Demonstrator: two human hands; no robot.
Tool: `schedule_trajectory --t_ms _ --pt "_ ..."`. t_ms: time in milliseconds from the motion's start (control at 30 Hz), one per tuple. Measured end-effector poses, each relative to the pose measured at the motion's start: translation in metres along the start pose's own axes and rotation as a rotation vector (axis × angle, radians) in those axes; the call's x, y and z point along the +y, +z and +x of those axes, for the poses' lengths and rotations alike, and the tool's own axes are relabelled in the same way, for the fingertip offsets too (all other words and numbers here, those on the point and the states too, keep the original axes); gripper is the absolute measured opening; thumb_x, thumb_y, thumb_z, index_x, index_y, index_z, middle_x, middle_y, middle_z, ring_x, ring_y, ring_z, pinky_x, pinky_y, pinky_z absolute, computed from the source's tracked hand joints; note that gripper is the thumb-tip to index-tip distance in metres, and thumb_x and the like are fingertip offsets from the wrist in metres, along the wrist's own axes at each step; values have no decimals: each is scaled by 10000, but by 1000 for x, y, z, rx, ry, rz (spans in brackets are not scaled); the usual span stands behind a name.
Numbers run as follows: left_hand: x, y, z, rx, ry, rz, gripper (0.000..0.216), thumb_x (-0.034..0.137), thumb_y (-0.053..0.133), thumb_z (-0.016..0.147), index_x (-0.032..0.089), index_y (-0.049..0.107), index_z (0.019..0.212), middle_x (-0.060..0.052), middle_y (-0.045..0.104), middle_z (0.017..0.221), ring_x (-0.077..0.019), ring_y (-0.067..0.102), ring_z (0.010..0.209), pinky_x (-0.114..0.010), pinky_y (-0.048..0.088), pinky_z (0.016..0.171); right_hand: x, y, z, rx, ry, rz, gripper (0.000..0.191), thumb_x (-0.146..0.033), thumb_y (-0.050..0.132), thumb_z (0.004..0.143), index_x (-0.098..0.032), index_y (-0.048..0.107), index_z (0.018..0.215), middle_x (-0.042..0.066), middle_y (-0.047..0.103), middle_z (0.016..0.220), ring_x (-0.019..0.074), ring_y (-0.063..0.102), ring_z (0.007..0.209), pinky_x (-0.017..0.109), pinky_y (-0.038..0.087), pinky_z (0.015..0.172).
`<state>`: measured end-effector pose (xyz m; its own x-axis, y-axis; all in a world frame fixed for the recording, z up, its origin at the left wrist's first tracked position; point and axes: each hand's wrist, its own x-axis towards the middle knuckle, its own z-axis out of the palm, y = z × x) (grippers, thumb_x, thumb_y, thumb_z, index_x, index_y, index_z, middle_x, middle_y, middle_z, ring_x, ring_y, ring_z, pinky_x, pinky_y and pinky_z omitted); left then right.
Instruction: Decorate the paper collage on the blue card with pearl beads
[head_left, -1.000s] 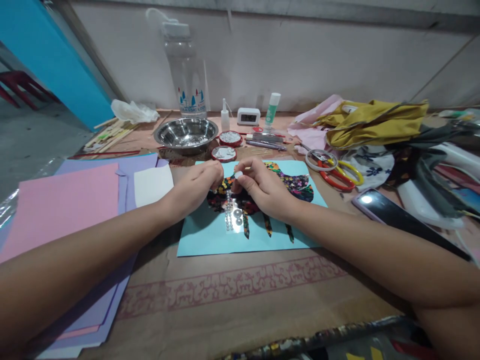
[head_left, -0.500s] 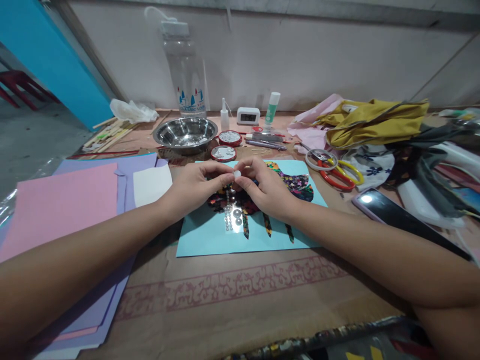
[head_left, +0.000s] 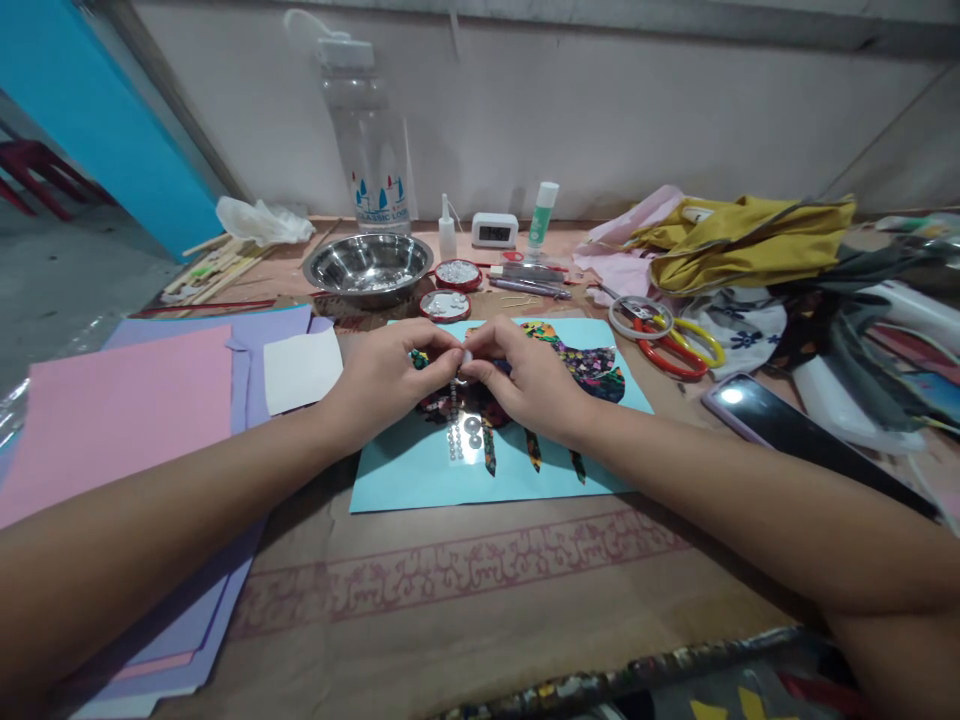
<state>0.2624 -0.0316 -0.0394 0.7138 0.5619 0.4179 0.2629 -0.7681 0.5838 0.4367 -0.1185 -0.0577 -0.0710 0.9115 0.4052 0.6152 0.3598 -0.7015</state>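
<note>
My left hand (head_left: 390, 378) and my right hand (head_left: 534, 382) meet fingertip to fingertip, thumbs and fingers pinched around a small white round piece (head_left: 466, 358), mostly covered; it looks like a flat-backed pearl. Just under them lies a clear sheet of stick-on pearls (head_left: 466, 438), with rows of tiny ones and two larger ones. It rests on light blue paper (head_left: 420, 480). Glued-looking patterned fabric cutouts (head_left: 559, 365) in dark floral colours cover part of that paper, partly hidden by my hands.
Behind the paper stand a steel bowl (head_left: 367, 268), two small red-rimmed dishes (head_left: 445, 306), a glue bottle (head_left: 447, 232), a glue stick (head_left: 543, 215) and a clock (head_left: 494, 231). Scissors (head_left: 679, 350) and a phone (head_left: 810, 440) lie right; coloured sheets (head_left: 127, 410) left.
The white piece has turned and sunk deeper between my fingertips, so less of it shows. Both hands stay over the blue paper; the view has shifted slightly.
</note>
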Motion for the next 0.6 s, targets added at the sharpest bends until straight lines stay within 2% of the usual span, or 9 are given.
schedule_trajectory --t_ms 433,600 --pt "2 0 1 -63 -51 -63 177 294 539 892 175 614 785 6 643 772 -143 556 712 -256 431 681 0 1 0 -2 -37 43 94 -251 518 948 -218 474 1023 41 715 906 195 704 851 338 499 756" --pt "5 2 0 -73 -97 -168 155 280 486 868 182 566 779 1 605 768 -151 537 707 -270 430 664 -1 1 -1 -26 -25 69 108 -251 496 961 -228 470 1063 26 725 898 183 712 845 339 498 768"
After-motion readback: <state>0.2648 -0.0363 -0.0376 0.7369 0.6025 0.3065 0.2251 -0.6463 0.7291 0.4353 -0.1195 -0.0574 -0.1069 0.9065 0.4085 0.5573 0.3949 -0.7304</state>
